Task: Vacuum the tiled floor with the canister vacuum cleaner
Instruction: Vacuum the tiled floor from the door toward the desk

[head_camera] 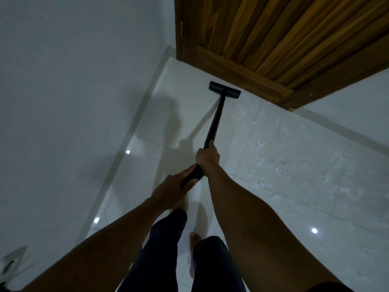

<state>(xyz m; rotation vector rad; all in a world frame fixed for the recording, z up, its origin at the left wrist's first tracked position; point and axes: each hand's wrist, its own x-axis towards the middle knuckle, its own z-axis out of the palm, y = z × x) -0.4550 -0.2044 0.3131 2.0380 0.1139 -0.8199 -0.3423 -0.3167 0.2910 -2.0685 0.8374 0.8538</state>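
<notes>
Legs in dark trousers fill the bottom of our view, and a bare foot shows on the glossy white floor between them. In the lower left corner sits a pale thing that we cannot make out. Both our bare forearms reach forward.

Our left grip is the nearer one. Its fingers are curled round the black handle at the near end of the wand, with the thumb lying along the top. Just past it, close enough that we cannot tell whether the two touch, our right grip is wrapped round the wand from above, with the back of the hand toward us.

From there the wand runs away from us, tilted down to the flat black head. The head lies on the tile just beside the lower edge of the wooden door, with its long side roughly parallel to that edge and a thin strip of floor between them.

Left of the wand, soft shadows fall across the floor and up the grey wall. To the right the tiles look mottled. Three small bright spots of light reflect in the floor.
</notes>
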